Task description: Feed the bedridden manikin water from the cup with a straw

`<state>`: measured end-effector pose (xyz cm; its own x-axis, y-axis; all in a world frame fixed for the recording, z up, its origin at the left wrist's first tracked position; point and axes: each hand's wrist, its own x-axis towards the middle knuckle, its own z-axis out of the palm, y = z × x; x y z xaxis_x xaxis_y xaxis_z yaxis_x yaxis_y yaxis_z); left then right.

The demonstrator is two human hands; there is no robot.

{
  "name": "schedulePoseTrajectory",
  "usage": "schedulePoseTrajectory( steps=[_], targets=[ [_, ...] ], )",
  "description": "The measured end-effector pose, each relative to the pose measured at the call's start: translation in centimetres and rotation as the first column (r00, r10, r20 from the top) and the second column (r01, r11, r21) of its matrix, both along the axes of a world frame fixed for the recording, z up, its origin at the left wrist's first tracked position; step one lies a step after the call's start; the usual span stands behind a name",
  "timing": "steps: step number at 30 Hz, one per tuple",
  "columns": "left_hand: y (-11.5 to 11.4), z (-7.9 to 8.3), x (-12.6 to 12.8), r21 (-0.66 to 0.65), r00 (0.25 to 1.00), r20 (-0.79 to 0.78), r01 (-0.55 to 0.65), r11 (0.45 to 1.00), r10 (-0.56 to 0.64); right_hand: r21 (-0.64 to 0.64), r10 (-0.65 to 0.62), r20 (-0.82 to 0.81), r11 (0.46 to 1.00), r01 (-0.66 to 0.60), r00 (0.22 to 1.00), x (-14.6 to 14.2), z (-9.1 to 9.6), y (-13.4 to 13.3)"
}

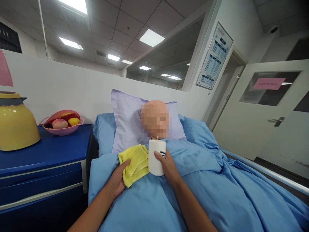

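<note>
Your right grip (169, 167) is wrapped round the white cup (154, 162), thumb across its near side, fingers mostly hidden; your left grip (117, 182) pinches the folded yellow cloth (136, 166), thumb on top. The cup is over the blue quilt (205, 177), just below the head (155, 117) on the pillow (124, 120); you can't tell whether its base touches the quilt. To do this well, hold the cup level, move it gently, and have the cloth close beside it to catch drips. The cup's long axis stands nearly upright, its mouth facing up, with a thin straw (157, 138) poking above the rim; one cloth corner points towards you.
</note>
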<state>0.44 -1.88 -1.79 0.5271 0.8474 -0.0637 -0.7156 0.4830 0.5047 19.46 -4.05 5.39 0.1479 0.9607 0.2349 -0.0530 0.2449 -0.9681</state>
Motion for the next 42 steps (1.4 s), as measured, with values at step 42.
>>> schedulePoseTrajectory(
  steps=[42],
  targets=[
    [-0.4, 0.5, 0.0, 0.001, 1.0, -0.007, -0.02, 1.0, 0.02, 0.017, -0.086, -0.083, 0.996, 0.088, 0.993, -0.1, -0.6, 0.3]
  ],
)
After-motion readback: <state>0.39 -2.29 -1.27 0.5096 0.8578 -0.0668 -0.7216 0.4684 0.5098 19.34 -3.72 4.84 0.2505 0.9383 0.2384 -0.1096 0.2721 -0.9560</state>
